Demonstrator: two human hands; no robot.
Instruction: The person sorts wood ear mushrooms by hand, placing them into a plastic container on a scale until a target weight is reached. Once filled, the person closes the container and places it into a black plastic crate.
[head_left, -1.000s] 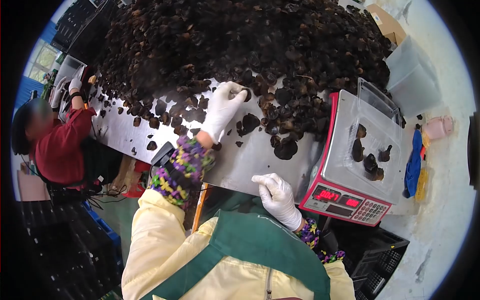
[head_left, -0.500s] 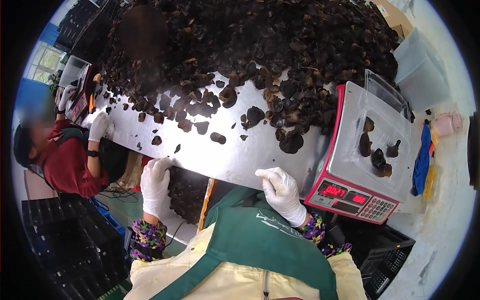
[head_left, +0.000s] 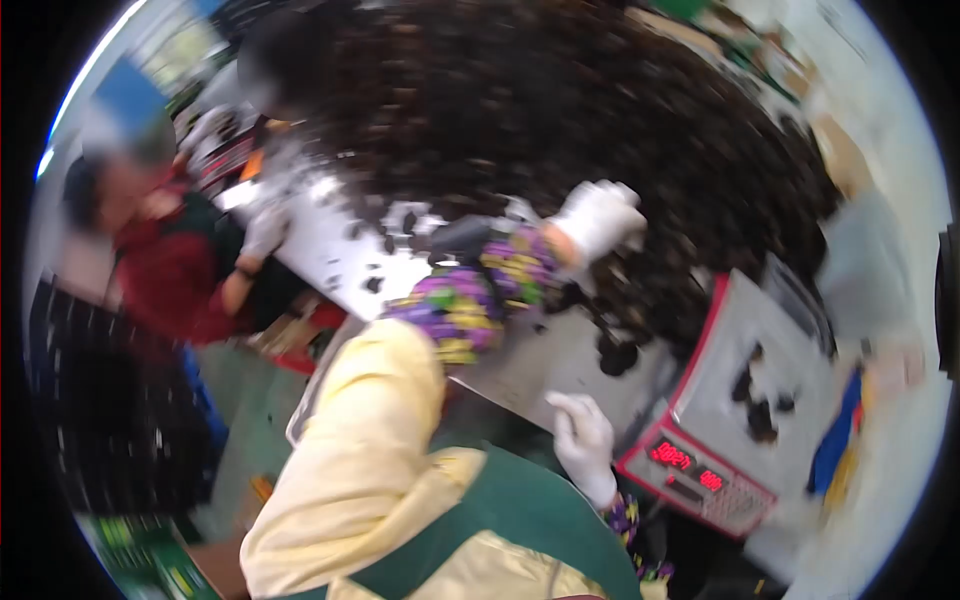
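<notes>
Filling the upper half of the blurred view, a big heap of dark dried mushrooms (head_left: 560, 130) spreads from about 10 o'clock round to 2 o'clock over a steel worktop (head_left: 545, 365). At 9 o'clock a co-worker in a red top (head_left: 165, 265) stands at the worktop's far end, a gloved hand (head_left: 262, 232) near the scattered pieces there. At 4 o'clock sits a red-edged scale (head_left: 700, 455) with a glowing red display; its pale pan (head_left: 720, 375) carries a few dark mushroom pieces (head_left: 760, 405).

The person's left arm, in a yellow sleeve with a patterned cuff (head_left: 480, 295), stretches up across the middle of the view. Its white-gloved left hand (head_left: 598, 218) lies at the lower edge of the heap, around 1 o'clock from the centre, touching the mushrooms; blur hides the fingers, so I cannot tell whether they grip anything. The white-gloved right hand (head_left: 582, 440) rests at the near edge of the worktop, just beside the scale's left side, at about 5 o'clock; its fingers look loosely spread and hold nothing. A loose clump of mushrooms (head_left: 617, 355) lies between the two hands.
</notes>
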